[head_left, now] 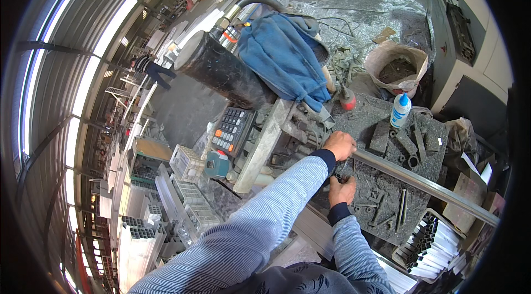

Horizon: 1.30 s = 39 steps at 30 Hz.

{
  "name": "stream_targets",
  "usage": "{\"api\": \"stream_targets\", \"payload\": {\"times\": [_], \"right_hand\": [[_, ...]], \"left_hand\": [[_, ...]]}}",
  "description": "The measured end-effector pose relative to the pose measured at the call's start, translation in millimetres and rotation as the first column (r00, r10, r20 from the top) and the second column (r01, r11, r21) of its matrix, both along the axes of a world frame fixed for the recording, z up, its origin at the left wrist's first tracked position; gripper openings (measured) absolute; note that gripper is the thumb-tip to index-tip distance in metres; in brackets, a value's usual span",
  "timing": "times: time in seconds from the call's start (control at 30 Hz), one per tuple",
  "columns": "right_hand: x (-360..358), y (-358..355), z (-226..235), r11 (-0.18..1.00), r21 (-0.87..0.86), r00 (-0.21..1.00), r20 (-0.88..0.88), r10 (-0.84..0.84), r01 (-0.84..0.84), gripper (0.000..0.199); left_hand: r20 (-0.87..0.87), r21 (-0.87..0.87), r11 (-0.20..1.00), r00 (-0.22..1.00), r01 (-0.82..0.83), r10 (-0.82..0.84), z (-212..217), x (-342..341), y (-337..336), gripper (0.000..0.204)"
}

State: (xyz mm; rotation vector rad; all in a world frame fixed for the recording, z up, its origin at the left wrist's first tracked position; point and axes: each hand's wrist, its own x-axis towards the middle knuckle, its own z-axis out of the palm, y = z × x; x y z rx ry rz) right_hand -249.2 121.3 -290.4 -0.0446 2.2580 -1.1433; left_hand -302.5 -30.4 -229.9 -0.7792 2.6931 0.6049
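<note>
A long metal bar (420,182) crosses the work surface toward the right, and its near end meets my left hand (340,146), which is closed around it. Just below, my right hand (342,190) is held with fingers curled at a small dark part, mostly hidden by the fingers. Both hands are over a metal-grey worktable (362,222) strewn with shavings. Bolts and rods (401,211) lie right of my right hand. Metal blocks (381,138) and a ring-ended tool (409,153) sit beyond the bar.
A white bottle with a blue cap (400,111) and a red bottle (347,99) stand at the back. Farther off are a sack of shavings (398,64), a blue jacket (285,56) and a dark cylinder (221,70). Left are a calculator (232,129) and tape measure (217,164).
</note>
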Motion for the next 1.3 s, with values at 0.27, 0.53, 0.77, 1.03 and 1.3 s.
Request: {"api": "stream_targets", "payload": {"times": [0.27,0.53,0.77,1.03,1.3], "right_hand": [[12,-7,-23,0.783,-0.509,0.905,0.396,-0.155,0.357,0.024],[2,-8,-15,0.544,-0.255,0.338,0.939,-0.056,0.8,0.022],[-5,-2,-22,0.479,-0.172,0.166,0.985,0.055,0.861,0.022],[3,-3,31,0.644,-0.368,0.581,0.8,-0.149,0.671,0.051],[1,-4,-14,0.935,-0.314,0.986,0.035,-0.162,0.165,0.039]], "left_hand": [[0.006,0.024,1.0,1.0,-0.01,0.01,-1,0,-2,0.027],[0.026,0.023,1.0,0.999,-0.021,0.021,-1,-1,-1,0.026],[0.032,0.035,0.999,0.999,-0.024,0.023,-1,-2,-2,0.027],[0.027,0.039,0.999,0.999,-0.034,0.033,1,-1,-1,0.027],[0.011,0.029,1.0,1.0,-0.008,0.008,-1,0,-1,0.027]]}}
